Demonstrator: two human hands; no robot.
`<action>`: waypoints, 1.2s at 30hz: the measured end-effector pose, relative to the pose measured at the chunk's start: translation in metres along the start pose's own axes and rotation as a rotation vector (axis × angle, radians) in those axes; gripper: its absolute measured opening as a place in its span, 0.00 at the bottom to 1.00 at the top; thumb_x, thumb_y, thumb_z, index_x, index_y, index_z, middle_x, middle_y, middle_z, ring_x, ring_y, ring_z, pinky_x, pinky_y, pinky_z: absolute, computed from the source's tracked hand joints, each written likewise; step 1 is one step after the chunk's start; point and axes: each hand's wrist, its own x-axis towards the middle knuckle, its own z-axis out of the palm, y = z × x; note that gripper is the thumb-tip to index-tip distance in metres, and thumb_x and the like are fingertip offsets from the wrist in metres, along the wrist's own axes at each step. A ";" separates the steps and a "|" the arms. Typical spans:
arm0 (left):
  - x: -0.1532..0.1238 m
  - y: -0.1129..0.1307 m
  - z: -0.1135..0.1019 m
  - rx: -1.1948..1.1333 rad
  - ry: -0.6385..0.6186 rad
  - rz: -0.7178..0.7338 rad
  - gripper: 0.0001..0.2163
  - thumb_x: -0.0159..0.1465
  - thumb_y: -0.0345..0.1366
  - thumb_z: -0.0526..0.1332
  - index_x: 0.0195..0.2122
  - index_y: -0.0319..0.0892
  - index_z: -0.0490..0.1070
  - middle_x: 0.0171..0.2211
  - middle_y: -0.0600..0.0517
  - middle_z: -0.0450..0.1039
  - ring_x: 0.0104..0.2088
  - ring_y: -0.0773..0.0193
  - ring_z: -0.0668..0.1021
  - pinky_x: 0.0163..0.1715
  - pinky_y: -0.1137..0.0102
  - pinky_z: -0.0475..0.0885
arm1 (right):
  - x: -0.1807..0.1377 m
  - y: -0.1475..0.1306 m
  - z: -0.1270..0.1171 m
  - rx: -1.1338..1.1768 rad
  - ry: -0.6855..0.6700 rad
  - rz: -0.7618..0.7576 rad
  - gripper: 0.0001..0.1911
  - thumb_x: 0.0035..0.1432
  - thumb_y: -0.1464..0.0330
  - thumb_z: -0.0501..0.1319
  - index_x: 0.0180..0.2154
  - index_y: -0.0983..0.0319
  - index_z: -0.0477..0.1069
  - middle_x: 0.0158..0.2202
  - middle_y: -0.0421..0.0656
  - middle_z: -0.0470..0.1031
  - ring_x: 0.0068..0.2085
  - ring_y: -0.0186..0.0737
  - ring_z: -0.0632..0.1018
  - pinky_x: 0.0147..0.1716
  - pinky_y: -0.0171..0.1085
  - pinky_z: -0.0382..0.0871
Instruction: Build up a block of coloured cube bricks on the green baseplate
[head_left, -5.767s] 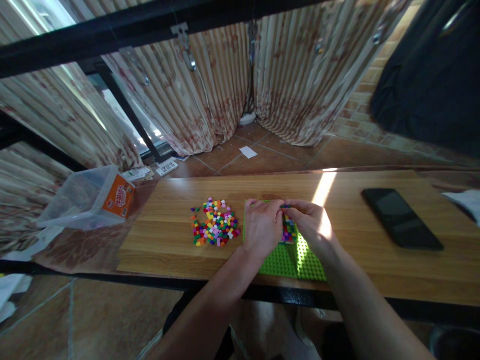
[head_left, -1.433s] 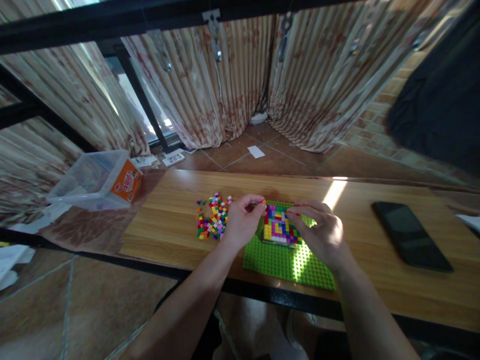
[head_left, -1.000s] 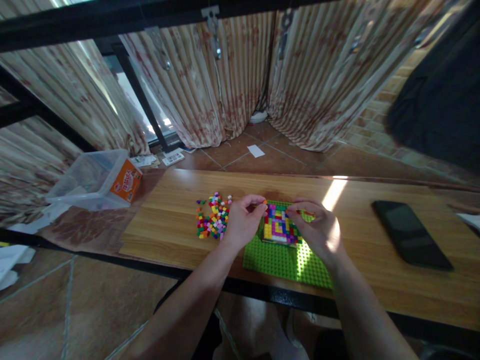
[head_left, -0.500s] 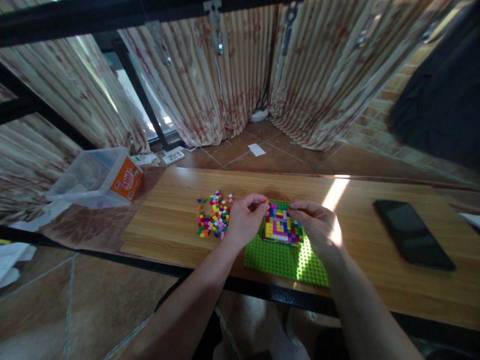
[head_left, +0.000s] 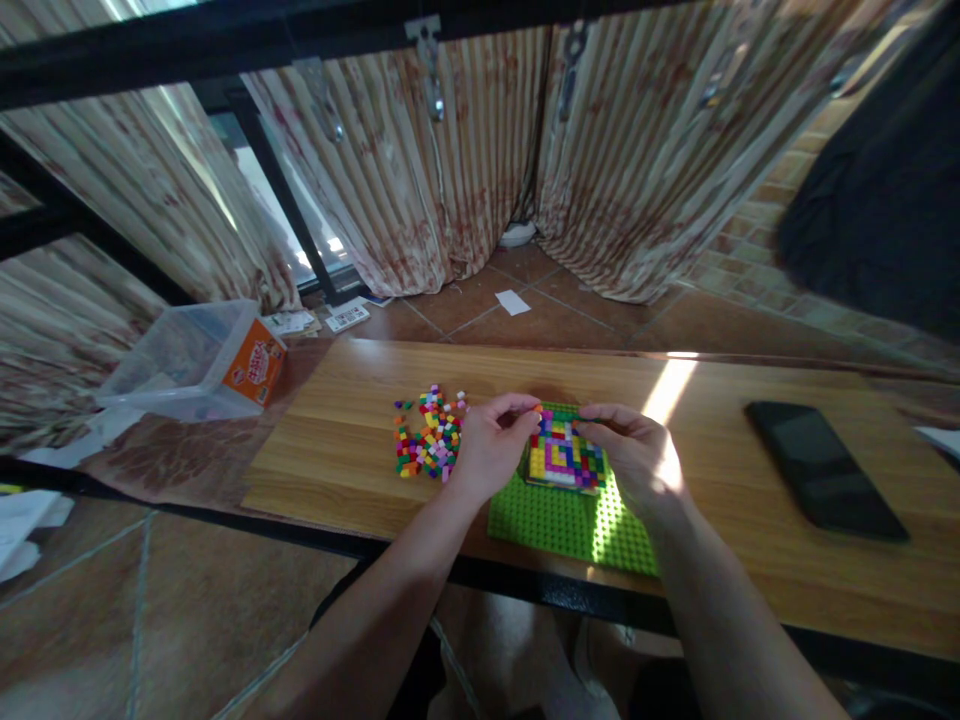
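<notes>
A green studded baseplate (head_left: 555,525) lies near the front edge of the wooden table. On its far part stands a block of many-coloured toy bricks (head_left: 559,455), built up in layers. My left hand (head_left: 491,440) pinches a small orange brick (head_left: 537,409) between thumb and forefinger at the block's far left corner. At the far right side of the block is my right hand (head_left: 637,445), thumb and forefinger close together against it; whatever lies between those fingertips is too small to make out. Left of my left hand spreads a pile of loose small bricks (head_left: 429,440).
The wooden table (head_left: 322,430) carries a black phone (head_left: 825,470) on its right. Beyond its left end stands a clear plastic bin (head_left: 180,350) with an orange label. Striped curtains (head_left: 480,150) hang behind, and a paper (head_left: 513,302) lies on the tiled floor.
Both hands stay almost in place at the far edge of the brick block. The whole view has shifted very slightly.
</notes>
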 end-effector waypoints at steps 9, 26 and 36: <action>-0.001 -0.003 0.001 0.060 -0.034 0.021 0.08 0.61 0.26 0.62 0.40 0.39 0.79 0.35 0.49 0.81 0.33 0.65 0.80 0.39 0.67 0.77 | 0.000 -0.005 -0.006 -0.127 0.043 -0.226 0.11 0.44 0.64 0.72 0.33 0.60 0.80 0.32 0.43 0.81 0.29 0.39 0.79 0.28 0.40 0.76; -0.012 -0.002 0.008 0.282 -0.059 0.212 0.18 0.63 0.26 0.62 0.55 0.40 0.69 0.36 0.50 0.81 0.38 0.63 0.82 0.45 0.65 0.78 | -0.014 -0.004 0.009 -0.688 -0.065 -0.839 0.10 0.64 0.65 0.61 0.37 0.58 0.81 0.41 0.46 0.80 0.43 0.45 0.79 0.45 0.50 0.74; -0.014 0.000 0.013 0.223 0.022 0.098 0.18 0.61 0.27 0.64 0.53 0.39 0.70 0.34 0.49 0.81 0.34 0.64 0.82 0.40 0.68 0.78 | -0.020 -0.005 0.011 -0.866 0.040 -1.017 0.09 0.66 0.68 0.60 0.39 0.60 0.80 0.41 0.46 0.81 0.43 0.46 0.78 0.46 0.50 0.71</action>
